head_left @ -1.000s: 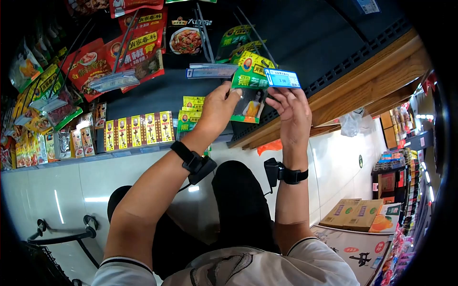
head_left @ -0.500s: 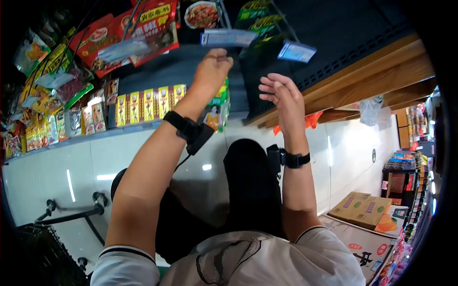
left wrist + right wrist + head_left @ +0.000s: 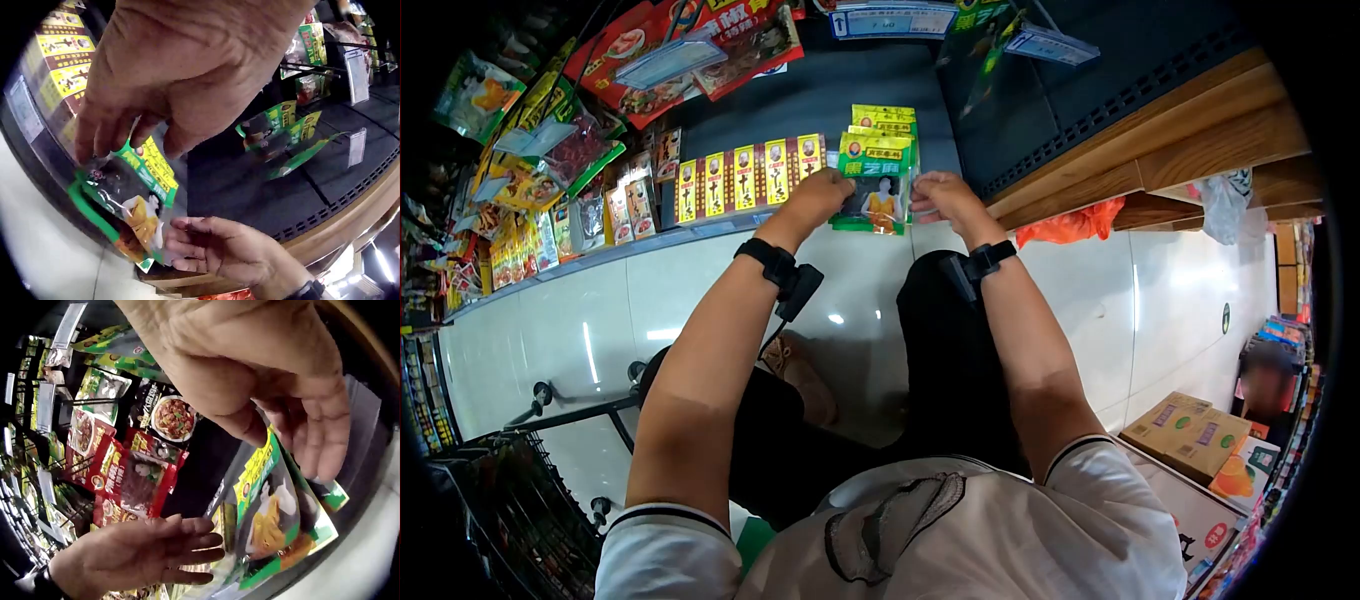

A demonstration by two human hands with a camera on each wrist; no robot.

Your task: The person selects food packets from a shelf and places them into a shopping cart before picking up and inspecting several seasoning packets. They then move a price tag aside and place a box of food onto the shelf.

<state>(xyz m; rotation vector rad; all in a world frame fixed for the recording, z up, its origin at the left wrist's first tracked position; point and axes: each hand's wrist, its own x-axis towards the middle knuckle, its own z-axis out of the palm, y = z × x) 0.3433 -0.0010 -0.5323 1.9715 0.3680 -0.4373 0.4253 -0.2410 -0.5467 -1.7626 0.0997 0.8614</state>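
Observation:
A small stack of green and yellow packets with dark windows (image 3: pixel 880 205) lies at the shelf's front edge. My left hand (image 3: pixel 822 200) is at the stack's left side; the right wrist view shows that hand (image 3: pixel 140 553) with fingers fairly straight beside the packets (image 3: pixel 272 528). At the opposite side is my right hand (image 3: pixel 948 203), its loosely bent fingers close against the packet edge. The left wrist view shows the right hand (image 3: pixel 228 253) reaching the side of the front packet (image 3: pixel 140 212). Whether either hand presses the packets cannot be told.
Yellow and brown boxes (image 3: pixel 745 178) stand in a row left of the stack. Red packets (image 3: pixel 745 45) and price tags (image 3: pixel 893 22) hang above. A wooden ledge (image 3: pixel 1120 150) runs along the right. A black wire cart (image 3: pixel 530 500) stands at lower left, cartons (image 3: pixel 1185 435) at lower right.
Both hands have moved down from the hanging packets and tags to either side of the stack on the shelf. The left hand has let go of the packet it held. The view has shifted.

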